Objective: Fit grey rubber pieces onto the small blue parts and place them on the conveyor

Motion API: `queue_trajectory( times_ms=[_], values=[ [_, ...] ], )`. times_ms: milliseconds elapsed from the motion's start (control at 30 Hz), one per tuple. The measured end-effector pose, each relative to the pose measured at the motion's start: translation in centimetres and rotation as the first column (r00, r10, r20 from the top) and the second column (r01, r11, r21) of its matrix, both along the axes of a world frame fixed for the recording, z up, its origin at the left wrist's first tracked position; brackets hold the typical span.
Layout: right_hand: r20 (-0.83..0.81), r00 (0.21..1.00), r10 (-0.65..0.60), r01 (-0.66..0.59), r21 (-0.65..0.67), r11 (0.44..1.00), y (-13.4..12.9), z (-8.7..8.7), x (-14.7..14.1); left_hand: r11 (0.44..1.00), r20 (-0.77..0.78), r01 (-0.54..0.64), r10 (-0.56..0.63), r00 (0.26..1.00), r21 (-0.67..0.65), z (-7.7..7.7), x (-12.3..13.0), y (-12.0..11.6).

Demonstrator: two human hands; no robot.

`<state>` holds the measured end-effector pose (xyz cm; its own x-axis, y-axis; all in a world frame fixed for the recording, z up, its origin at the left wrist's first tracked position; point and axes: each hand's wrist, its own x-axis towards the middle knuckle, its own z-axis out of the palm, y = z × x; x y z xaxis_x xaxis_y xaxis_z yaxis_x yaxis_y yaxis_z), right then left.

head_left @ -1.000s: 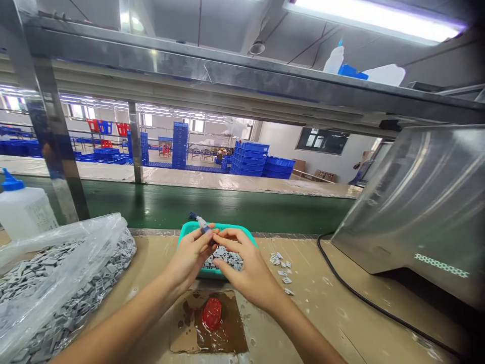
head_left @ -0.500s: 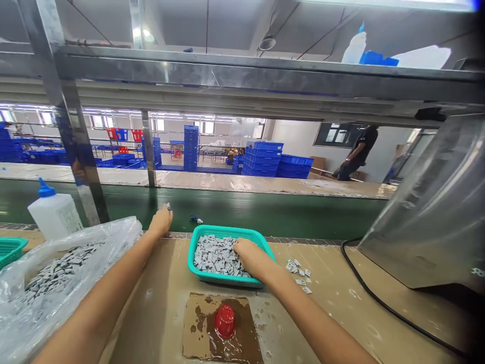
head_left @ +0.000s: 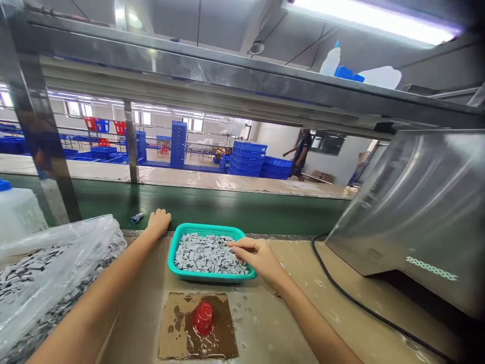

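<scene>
My left hand (head_left: 159, 222) rests at the near edge of the green conveyor belt (head_left: 212, 206), its fingers curled down and whatever they hold hidden. To its left on the belt lies a small dark part with a pale end (head_left: 137, 218). My right hand (head_left: 259, 258) is above the right side of a green plastic basket (head_left: 175, 268), thumb and fingertips pinched together. What is between those fingertips is too small to make out. Small grey flat pieces (head_left: 206, 254) fill the basket.
Nearer me, a red cup-shaped object (head_left: 203, 318) sits on wet cardboard (head_left: 170, 336). A clear bag (head_left: 91, 242) of grey pieces and a white bottle (head_left: 18, 210) stand left. At right are a metal housing (head_left: 397, 217) and a black cable (head_left: 333, 285). A person (head_left: 302, 154) walks beyond.
My right hand has lifted from the pieces toward the basket's right rim. My left hand has curled down onto the belt edge. The dark part now lies left of it, formerly right. The view has turned right.
</scene>
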<state>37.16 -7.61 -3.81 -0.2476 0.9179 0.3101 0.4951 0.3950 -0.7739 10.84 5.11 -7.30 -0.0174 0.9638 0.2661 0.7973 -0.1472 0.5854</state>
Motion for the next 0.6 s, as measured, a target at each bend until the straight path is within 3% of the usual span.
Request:
queue_trajectory(
  times_ms=[100, 167, 267, 300, 367, 433, 500, 600],
  values=[
    [-0.177, 0.984, 0.011, -0.021, -0.056, 0.998, -1.5, 0.0, -0.1, 1.000, 0.186, -0.023, 0.020, 0.982, 0.015, 2.1, 0.7, -2.4],
    [-0.262, 0.965, 0.018, -0.042, -0.086, 0.995, -2.6, 0.3, -0.7, 1.000, 0.303, 0.027, -0.030, 0.952, 0.016, 3.6, 1.9, -5.3],
    [-0.379, 0.925, 0.030, -0.066, -0.082, 0.994, -4.2, 1.0, -2.3, 0.973, 0.412, 0.229, -0.218, 0.885, 0.023, 5.4, 4.1, -11.2],
    [-0.411, 0.911, 0.040, -0.071, -0.060, 0.996, -4.8, 1.2, -2.9, 0.920, 0.455, 0.391, -0.362, 0.814, 0.033, 5.8, 4.8, -13.3],
    [-0.426, 0.902, 0.073, -0.076, 0.010, 0.997, -5.8, 1.7, -3.7, 0.844, 0.481, 0.535, -0.488, 0.729, 0.046, 6.2, 5.8, -16.4],
    [-0.344, 0.934, 0.098, -0.058, 0.123, 0.991, -6.7, 2.1, -4.1, 0.803, 0.571, 0.595, -0.497, 0.654, 0.017, 6.2, 6.3, -18.1],
    [-0.161, 0.983, 0.090, -0.037, 0.303, 0.952, -7.3, 2.2, -4.1, 0.767, 0.706, 0.640, -0.433, 0.561, -0.038, 5.8, 6.3, -18.2],
    [0.133, 0.991, 0.023, -0.096, 0.583, 0.807, -8.2, 2.4, -3.6, 0.653, 0.848, 0.751, -0.339, 0.407, -0.100, 5.3, 5.9, -17.4]
  ],
)
